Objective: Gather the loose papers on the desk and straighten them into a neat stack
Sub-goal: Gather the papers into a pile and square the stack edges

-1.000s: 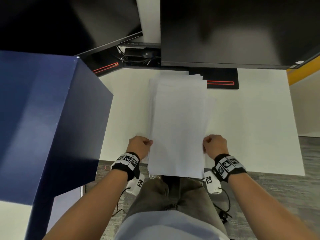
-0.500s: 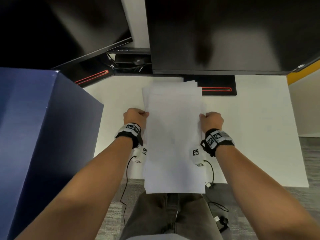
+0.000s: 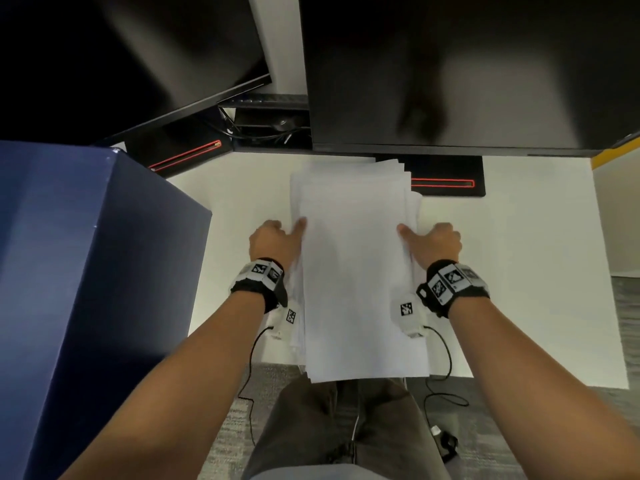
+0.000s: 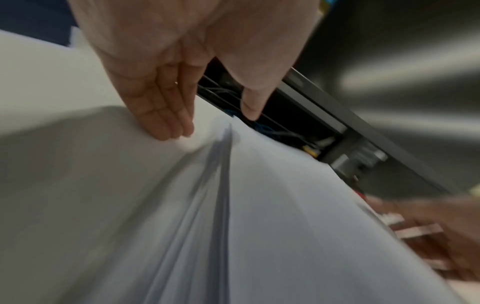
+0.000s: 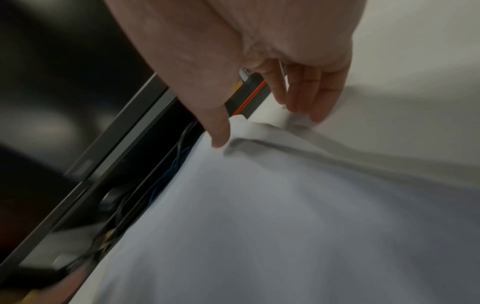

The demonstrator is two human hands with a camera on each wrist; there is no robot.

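Observation:
A stack of white papers (image 3: 356,271) lies lengthwise on the white desk (image 3: 519,271). Its near end hangs over the front edge and its far sheets are fanned unevenly. My left hand (image 3: 287,230) is at the stack's left side. In the left wrist view its straight fingers (image 4: 171,127) touch beside the paper edges (image 4: 223,164), and its thumb (image 4: 252,109) reaches over the top. My right hand (image 3: 422,233) is at the right side. Its thumb (image 5: 221,137) presses the top sheet and its fingers (image 5: 306,107) touch the stack's edge.
A tall dark blue box (image 3: 86,271) stands close on the left. Two black monitors (image 3: 450,64) hang over the back of the desk. Their bases with red lines (image 3: 446,183) and some cables (image 3: 263,126) lie behind the stack. Bare desk lies to the right.
Both hands have slid forward along the stack's sides from its near end toward its middle. Their fists have loosened, and the thumbs now stretch over the top sheet.

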